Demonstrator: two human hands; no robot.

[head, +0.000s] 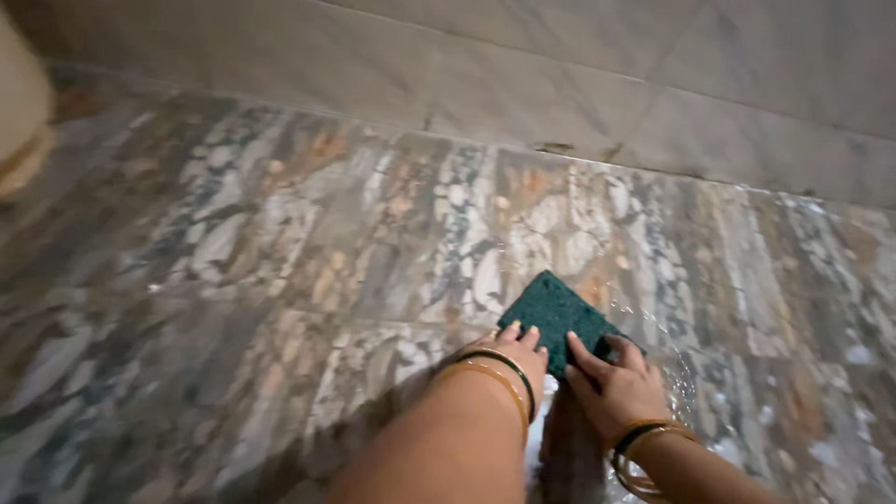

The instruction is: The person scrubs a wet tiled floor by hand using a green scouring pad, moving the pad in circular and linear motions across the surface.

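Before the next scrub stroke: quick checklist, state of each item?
1. Left hand on the green scouring pad: ok, fingers rest on its near edge.
2. Right hand on pad: ok, fingers press its right corner.
3. Pad flat on the stone floor: ok.
4. Floor wet around pad: ok, water glistens to its right.
5. Bangles clear of pad: ok, on wrists behind it.
6. Dirt left under pad: cannot tell, hidden.
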